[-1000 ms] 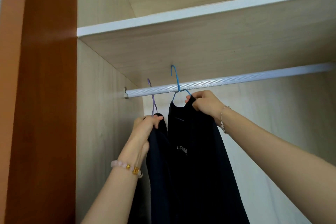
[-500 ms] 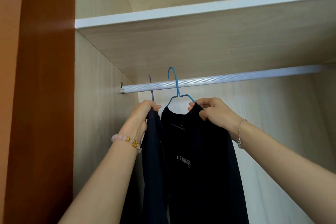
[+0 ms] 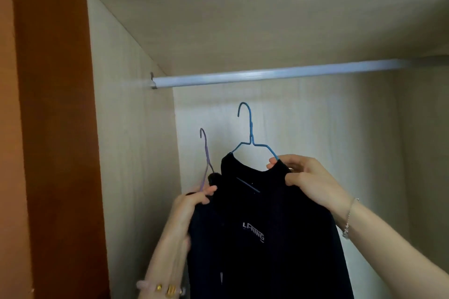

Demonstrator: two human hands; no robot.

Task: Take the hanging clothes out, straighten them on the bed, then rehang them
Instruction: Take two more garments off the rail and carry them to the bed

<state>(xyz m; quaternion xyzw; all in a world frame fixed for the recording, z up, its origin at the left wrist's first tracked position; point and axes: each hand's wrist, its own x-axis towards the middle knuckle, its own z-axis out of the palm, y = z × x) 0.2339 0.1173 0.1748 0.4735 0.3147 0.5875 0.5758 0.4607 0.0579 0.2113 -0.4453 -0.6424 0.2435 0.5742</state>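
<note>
Both hangers are now clear of the rail (image 3: 267, 75), held below it and no longer hooked over it, so the taking-out step looks done and the bed comes next. The right hand (image 3: 308, 179) pinches the shoulder of the soft black shirt (image 3: 262, 238) on the thin blue wire hanger (image 3: 250, 138), below the rail. The left hand (image 3: 192, 204) curls round a second dark garment (image 3: 215, 177) at its slim purple hanger (image 3: 206, 153), lower still. The rail is a smooth, pale, straight bar.

Only one marking is legible to me: pale lettering "LI-NING" (image 3: 253, 232), slanting across the chest of the dark shirt (image 3: 279, 272). It sits below the fingers (image 3: 295, 181) of the right hand (image 3: 313, 184) and down-right of the left hand (image 3: 192, 204).
</note>
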